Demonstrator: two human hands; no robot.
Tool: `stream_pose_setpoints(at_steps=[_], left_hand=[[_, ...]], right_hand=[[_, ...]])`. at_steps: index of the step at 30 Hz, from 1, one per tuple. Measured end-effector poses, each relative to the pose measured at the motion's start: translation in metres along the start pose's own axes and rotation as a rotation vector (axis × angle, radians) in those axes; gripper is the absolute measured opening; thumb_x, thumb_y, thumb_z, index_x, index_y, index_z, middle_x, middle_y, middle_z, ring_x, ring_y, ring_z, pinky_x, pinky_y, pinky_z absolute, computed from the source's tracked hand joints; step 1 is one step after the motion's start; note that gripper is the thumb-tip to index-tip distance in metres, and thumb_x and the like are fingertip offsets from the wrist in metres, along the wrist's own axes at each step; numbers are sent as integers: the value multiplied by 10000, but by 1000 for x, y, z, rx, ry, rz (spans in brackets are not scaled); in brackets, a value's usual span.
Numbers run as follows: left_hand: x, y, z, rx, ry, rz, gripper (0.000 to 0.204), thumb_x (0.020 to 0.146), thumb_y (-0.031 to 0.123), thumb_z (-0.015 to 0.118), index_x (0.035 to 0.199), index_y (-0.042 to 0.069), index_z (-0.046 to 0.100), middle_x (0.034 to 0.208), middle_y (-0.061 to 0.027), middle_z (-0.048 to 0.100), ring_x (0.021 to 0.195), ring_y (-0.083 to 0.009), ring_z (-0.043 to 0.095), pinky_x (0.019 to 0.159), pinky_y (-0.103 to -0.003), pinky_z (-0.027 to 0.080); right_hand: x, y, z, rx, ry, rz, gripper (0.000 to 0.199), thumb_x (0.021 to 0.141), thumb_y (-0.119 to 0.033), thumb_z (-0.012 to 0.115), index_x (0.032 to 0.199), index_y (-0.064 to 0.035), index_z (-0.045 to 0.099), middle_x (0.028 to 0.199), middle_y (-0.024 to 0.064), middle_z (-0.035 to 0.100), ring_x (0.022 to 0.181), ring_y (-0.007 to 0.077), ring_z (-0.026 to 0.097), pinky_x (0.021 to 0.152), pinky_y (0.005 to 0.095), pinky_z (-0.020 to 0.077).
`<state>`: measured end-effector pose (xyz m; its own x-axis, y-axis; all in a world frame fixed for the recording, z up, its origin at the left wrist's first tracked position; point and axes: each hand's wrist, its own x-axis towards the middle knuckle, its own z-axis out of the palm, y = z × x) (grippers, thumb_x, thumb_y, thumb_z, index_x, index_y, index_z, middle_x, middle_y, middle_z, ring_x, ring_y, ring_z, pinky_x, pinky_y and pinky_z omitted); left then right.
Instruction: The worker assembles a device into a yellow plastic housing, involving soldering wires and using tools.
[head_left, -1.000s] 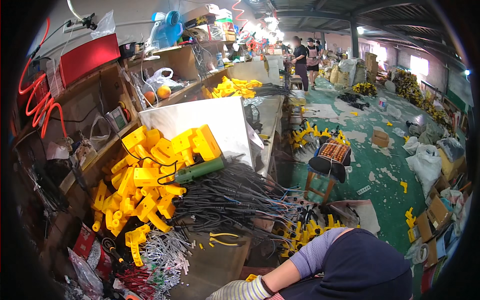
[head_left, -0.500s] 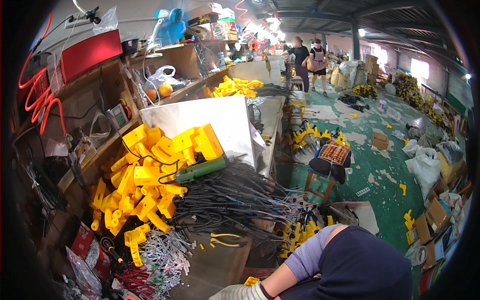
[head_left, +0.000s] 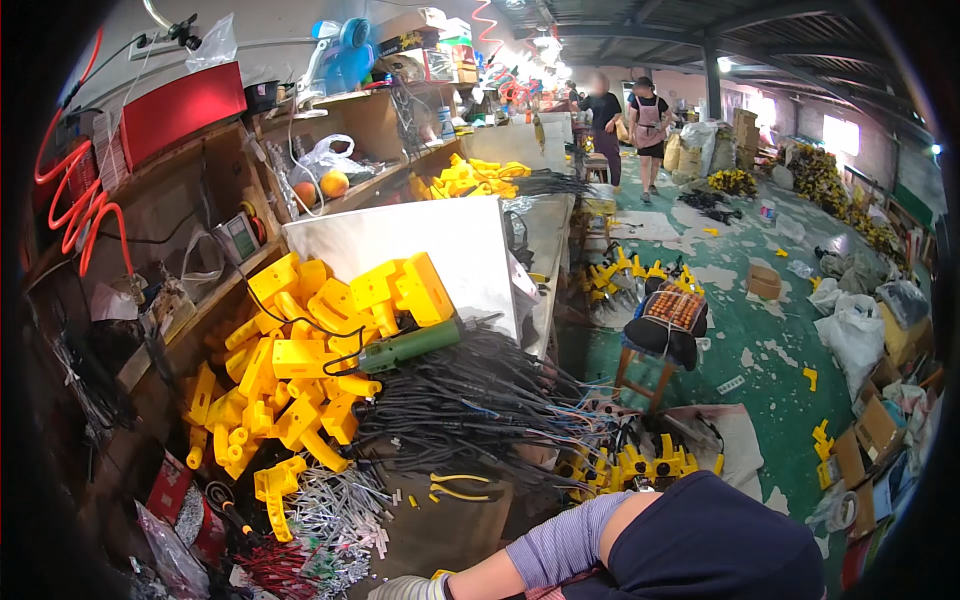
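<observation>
My right arm comes in at the lower right, with a striped sleeve guard [head_left: 572, 543] over it. My right hand [head_left: 412, 589], in a light striped glove, is cut off by the lower edge, so its fingers are hidden. A sliver of something yellow [head_left: 441, 573] shows beside the glove. Just above the hand, pliers with yellow handles [head_left: 462, 487] lie on the brown work surface [head_left: 445, 535]. To the left is a heap of thin silvery metal pieces [head_left: 345, 510] with red ones [head_left: 275, 568] near it. My left hand is out of view.
Yellow plastic housings [head_left: 300, 358] are piled at the left. A green corded hand tool [head_left: 410, 346] lies against them, atop a bundle of black cables [head_left: 470, 395]. Behind stands a white board [head_left: 420, 235]. A stool [head_left: 660, 340] and two people [head_left: 648, 130] are farther off.
My right forearm and gloved hand have shifted left and lower along the bottom edge. The view has moved slightly. In the background, the person in the apron has come nearer.
</observation>
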<state>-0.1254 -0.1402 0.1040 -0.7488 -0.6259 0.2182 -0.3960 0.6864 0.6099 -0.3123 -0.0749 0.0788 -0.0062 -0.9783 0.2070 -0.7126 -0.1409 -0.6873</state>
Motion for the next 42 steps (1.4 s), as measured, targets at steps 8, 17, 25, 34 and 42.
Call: stream_pose_setpoints(at_steps=[8,17,25,34,42], left_hand=[[12,10,13,255,57,48,146,831,116,652,883,-12,698,837,-199,671,801,-373,636,777,-461,512],[0,12,23,280,301,85,141,883,117,664,890,-18,703,912,-202,693,867,-367,645,831,-441,516],[-5,26,21,202,320,-5,115,860,85,683,903,-21,686,945,-210,676,904,-365,633,872,-449,513],[10,17,28,153,248,120,177,767,95,763,855,-12,652,833,-198,640,838,-377,605,815,-457,500],[0,15,26,107,344,16,159,751,84,757,855,-4,674,1042,-202,691,976,-410,617,878,-480,494]], right_hand=[[-2,31,5,-3,163,-41,291,775,-323,743,928,-100,637,881,135,654,836,360,644,742,456,522],[-12,9,-6,89,216,-73,234,807,-286,714,925,-95,647,894,122,651,855,346,644,737,446,521],[-14,13,-3,-38,198,-66,237,831,-306,695,962,-117,636,899,111,627,857,319,629,743,429,513],[-19,12,-11,-13,213,-157,187,864,-272,680,962,-123,624,896,102,621,864,307,628,755,412,510],[-18,-1,-23,306,161,-59,216,853,-265,706,970,-84,693,899,160,666,905,352,653,818,416,522]])
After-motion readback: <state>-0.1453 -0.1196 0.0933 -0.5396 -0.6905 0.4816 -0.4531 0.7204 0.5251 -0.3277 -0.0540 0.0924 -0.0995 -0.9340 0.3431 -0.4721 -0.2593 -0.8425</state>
